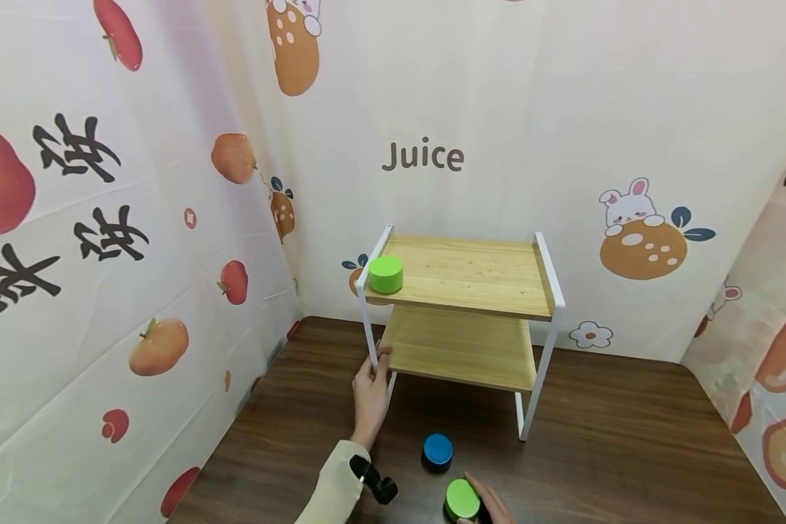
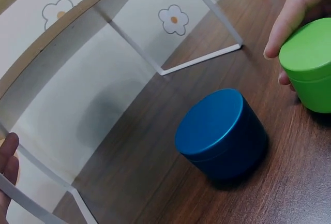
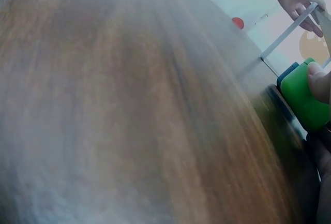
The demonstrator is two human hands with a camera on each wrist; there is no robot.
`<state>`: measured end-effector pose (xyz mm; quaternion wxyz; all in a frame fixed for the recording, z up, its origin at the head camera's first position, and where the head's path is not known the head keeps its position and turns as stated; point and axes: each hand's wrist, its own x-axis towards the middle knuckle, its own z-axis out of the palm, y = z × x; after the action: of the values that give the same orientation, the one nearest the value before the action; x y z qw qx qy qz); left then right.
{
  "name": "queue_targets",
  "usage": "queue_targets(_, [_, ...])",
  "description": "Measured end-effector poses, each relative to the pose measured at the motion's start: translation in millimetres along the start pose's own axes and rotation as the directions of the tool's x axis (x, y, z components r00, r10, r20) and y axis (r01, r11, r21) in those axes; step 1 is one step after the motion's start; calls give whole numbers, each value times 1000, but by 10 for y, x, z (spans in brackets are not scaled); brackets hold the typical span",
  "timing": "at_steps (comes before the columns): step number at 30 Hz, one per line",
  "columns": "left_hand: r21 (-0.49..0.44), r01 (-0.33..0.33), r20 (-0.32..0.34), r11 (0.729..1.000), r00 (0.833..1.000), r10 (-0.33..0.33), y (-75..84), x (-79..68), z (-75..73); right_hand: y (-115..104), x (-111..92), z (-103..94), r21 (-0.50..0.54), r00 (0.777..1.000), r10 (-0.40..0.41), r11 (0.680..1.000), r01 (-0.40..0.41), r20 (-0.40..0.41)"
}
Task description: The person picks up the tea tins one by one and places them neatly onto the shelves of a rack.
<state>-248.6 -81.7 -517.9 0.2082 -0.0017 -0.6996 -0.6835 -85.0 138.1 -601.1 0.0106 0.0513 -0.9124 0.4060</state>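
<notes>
A two-tier wooden shelf [image 1: 465, 342] with white metal legs stands before me. My left hand [image 1: 370, 397] grips its left side frame by the lower board; some of its fingers [image 2: 9, 154] show beside the white bar in the left wrist view. At the bottom of the head view, my right hand [image 1: 491, 502] holds a round green tin [image 1: 462, 499] between thumb and fingers, low over the table. Just behind that sits a blue tin [image 1: 437, 451], upright on the table and apart from both hands. Another green tin [image 1: 386, 274] rests on the top board's front left corner.
The dark wooden table [image 1: 629, 437] runs beneath the shelf and to both sides of it. Printed white curtains [image 1: 498, 109] with fruit and rabbit pictures hang behind and at the sides, close to the shelf's back.
</notes>
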Motion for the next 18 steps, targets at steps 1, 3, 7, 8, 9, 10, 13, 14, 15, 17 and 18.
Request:
queue_targets(1, [-2,-4,-6,1000,1000,4,-49,11,8,2,1,-6,5,1000,5,1000,-5,3])
queue_targets(3, [-5,5,-12,1000,1000,-5,-51,9,17,-7,5,-26,25,999,26,999,-26,21])
queue_targets(7, [-5,3,-7,1000,1000,-3,-43,1,25,-39,26,-100,96,993,61,993,-71,101])
queue_targets(8, [-1,-4,-5,1000,1000,4,-47,3,27,-52,31,-120,111,990,70,990,-84,120])
queue_targets(9, [3,-5,-5,1000,1000,5,-47,3,27,-64,38,-141,116,988,70,989,-86,137])
queue_targets(10, [6,-8,-4,1000,1000,8,-49,5,27,-75,43,-155,119,989,66,990,-82,136])
queue_targets(13, [7,-18,-8,1000,1000,18,-53,9,17,-112,66,-195,122,992,61,990,-75,114])
queue_targets(14, [8,-21,-9,1000,1000,21,-56,11,14,-118,77,-207,122,994,52,990,-64,97])
queue_targets(15, [9,-16,-10,1000,1000,16,-54,10,11,-122,90,-219,113,996,33,993,-42,81])
queue_targets(17, [11,-15,-10,1000,1000,15,-47,7,7,-132,115,-248,124,998,16,992,-23,56])
queue_targets(18, [14,-11,-10,1000,1000,11,-47,7,6,-133,127,-261,126,999,8,992,-13,44])
